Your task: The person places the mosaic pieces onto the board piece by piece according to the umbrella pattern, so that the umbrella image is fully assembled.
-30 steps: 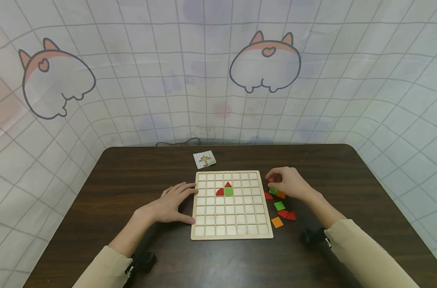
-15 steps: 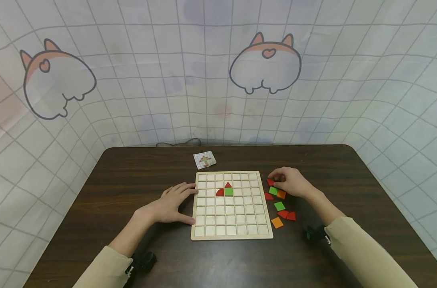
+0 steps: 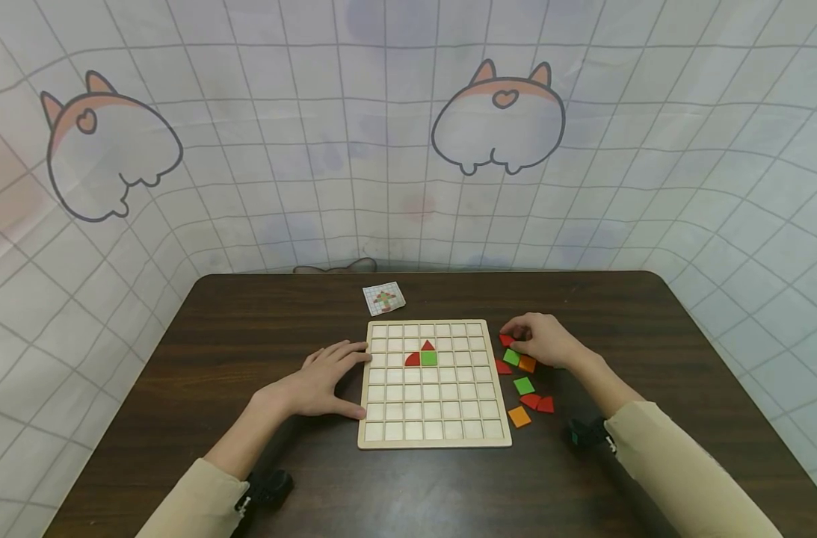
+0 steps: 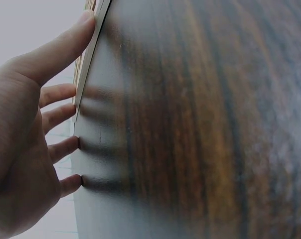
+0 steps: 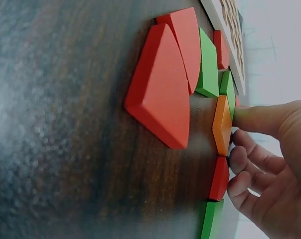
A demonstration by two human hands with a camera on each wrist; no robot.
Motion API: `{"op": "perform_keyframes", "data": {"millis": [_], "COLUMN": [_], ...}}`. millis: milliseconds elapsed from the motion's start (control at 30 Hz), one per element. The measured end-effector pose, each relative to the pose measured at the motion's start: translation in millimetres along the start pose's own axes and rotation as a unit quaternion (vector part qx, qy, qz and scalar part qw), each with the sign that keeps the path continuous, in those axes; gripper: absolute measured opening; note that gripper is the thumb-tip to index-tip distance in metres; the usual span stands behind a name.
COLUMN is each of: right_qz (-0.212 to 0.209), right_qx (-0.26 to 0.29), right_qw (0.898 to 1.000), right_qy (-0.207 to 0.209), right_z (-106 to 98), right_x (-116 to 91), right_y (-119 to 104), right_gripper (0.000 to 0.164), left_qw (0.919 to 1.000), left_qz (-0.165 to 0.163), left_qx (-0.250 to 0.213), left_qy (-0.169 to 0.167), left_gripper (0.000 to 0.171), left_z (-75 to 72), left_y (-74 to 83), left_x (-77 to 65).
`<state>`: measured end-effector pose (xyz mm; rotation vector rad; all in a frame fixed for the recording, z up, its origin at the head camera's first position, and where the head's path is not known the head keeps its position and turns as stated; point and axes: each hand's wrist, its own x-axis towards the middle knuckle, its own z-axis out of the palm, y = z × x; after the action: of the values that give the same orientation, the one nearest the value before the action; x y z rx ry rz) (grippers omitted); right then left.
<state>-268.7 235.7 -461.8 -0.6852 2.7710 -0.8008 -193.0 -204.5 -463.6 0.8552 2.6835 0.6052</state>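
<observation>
A pale wooden grid board (image 3: 391, 411) lies mid-table, bearing a green square (image 3: 429, 359), a red triangle (image 3: 427, 346) and a red quarter-circle (image 3: 412, 359). My left hand (image 3: 314, 381) spreads along its left edge, thumb and fingertips touching the rim with fingers extended; the left wrist view shows the same spread. Right of the board, my right hand (image 3: 546, 340) has bent fingers and thumb around a small red piece (image 3: 506, 340) on the table, partly covered by the fingers. In the right wrist view, the thumb comes down behind an orange piece (image 5: 222, 125).
Loose pieces lie beside the board's right side: a green square (image 3: 523, 385), an orange square (image 3: 519, 416), and several red ones, including a red piece (image 5: 163, 89) close to the wrist camera. A picture card (image 3: 384, 298) lies behind the board, before a patterned cloth backdrop (image 3: 395, 149).
My right hand has shifted slightly right, away from the board, uncovering more of the red piece under its fingers, then stayed nearly still. The left hand has kept its place.
</observation>
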Motion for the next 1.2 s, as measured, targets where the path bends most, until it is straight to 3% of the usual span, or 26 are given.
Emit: {"op": "perform_keyframes", "data": {"millis": [767, 1200], "right_qz": [-0.031, -0.015], "right_qx": [-0.012, -0.014], "right_qw": [0.999, 1.000], "right_qy": [0.013, 0.006], "right_z": [7.5, 2.5], "right_x": [0.9, 0.4], "right_y": [1.8, -2.0], "right_gripper": [0.021, 0.022], "left_qw": [1.0000, 1.0000], "left_qz": [0.000, 0.000], "left_qx": [-0.003, -0.008], "left_qy": [-0.004, -0.003], "left_gripper": [0.095, 0.095], "left_z": [-0.1, -0.2], "left_y": [-0.4, -0.8], "left_x": [0.2, -0.8]}}
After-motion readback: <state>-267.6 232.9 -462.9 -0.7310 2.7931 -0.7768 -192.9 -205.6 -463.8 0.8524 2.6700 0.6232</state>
